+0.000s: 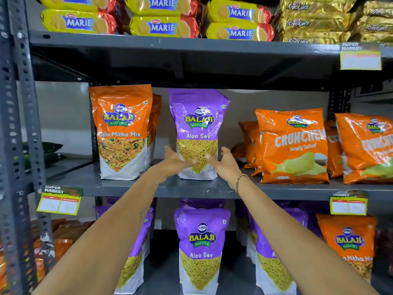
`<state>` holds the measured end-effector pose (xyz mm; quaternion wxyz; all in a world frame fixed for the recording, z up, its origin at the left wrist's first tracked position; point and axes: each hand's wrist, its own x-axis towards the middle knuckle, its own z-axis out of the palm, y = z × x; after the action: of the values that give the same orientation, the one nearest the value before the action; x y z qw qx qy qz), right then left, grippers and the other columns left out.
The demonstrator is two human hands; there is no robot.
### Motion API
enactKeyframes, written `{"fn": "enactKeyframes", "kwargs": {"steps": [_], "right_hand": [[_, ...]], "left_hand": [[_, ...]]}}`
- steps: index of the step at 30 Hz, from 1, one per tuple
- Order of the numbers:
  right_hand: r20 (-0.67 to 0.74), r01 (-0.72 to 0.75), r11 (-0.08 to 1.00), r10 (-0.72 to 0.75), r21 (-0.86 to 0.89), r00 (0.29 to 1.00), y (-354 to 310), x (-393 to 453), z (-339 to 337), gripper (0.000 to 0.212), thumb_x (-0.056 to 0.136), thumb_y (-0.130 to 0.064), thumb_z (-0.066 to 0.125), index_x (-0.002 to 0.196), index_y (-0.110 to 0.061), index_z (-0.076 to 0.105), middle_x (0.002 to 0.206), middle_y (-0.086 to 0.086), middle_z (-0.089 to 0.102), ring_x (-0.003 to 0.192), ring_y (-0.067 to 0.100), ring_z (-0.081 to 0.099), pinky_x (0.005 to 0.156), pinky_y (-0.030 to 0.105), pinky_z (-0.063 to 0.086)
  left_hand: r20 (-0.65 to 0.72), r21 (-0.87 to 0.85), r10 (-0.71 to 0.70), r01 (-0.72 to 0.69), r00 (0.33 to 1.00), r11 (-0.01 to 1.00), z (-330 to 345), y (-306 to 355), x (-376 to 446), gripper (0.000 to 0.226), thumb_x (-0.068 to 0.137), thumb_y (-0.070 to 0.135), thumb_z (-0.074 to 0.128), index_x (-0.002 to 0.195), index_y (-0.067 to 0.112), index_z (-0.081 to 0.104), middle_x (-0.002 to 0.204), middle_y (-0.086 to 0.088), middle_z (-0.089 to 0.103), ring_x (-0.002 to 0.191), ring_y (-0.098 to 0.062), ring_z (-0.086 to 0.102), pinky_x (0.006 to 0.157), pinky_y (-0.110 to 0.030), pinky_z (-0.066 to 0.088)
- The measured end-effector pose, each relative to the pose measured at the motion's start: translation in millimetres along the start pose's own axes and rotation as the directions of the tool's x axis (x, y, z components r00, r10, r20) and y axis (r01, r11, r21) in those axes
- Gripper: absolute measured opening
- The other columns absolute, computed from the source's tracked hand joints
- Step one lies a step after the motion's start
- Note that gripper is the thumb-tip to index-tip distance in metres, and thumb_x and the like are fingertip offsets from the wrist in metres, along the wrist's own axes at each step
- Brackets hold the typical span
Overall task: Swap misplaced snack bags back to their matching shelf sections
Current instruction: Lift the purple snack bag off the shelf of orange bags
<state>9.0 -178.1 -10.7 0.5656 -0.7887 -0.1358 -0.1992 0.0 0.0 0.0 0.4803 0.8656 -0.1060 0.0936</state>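
A purple Aloo Sev bag [198,116] stands upright on the middle shelf [127,187], beside an orange Mitha Mix bag [121,124] to its left. My left hand [175,161] and my right hand [224,166] flank the purple bag's lower part, palms turned inward, fingertips touching its front. Both hands are open and neither closes around the bag. On the lower shelf stand several purple Aloo Sev bags [202,241], with one orange Mitha Mix bag [348,241] at their right end.
Orange Crunchex chip bags [295,145] fill the right of the middle shelf. Marie biscuit packs [161,27] and gold Krackjack packs [314,22] lie on the top shelf. A perforated steel upright [12,124] runs down the left. Price tags [59,202] hang from shelf edges.
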Motion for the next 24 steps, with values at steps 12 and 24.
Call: {"fn": "enactKeyframes", "kwargs": {"steps": [12, 24], "right_hand": [[0.004, 0.018, 0.992, -0.019, 0.121, 1.000, 14.8, 18.9, -9.6, 0.041, 0.078, -0.015, 0.076, 0.111, 0.001, 0.058, 0.095, 0.005, 0.065, 0.085, 0.013, 0.060, 0.069, 0.014, 0.051], [0.012, 0.075, 0.961, -0.081, 0.264, 0.997, 6.0, -40.0, -39.7, 0.047, 0.076, -0.025, 0.077, 0.114, -0.012, 0.052, 0.120, 0.010, 0.064, 0.097, 0.007, 0.065, 0.069, 0.016, 0.056]], "left_hand": [[-0.180, -0.141, 0.051, -0.077, 0.982, 0.987, 0.6, -20.5, 13.3, 0.035, 0.082, 0.024, 0.068, 0.113, 0.018, 0.053, 0.118, -0.002, 0.062, 0.106, -0.017, 0.057, 0.078, -0.020, 0.044], [-0.268, -0.197, 0.153, -0.209, 0.951, 0.958, 22.0, -10.2, -47.6, 0.044, 0.083, 0.025, 0.066, 0.115, 0.008, 0.043, 0.120, -0.011, 0.061, 0.108, -0.024, 0.059, 0.095, -0.040, 0.048]]}}
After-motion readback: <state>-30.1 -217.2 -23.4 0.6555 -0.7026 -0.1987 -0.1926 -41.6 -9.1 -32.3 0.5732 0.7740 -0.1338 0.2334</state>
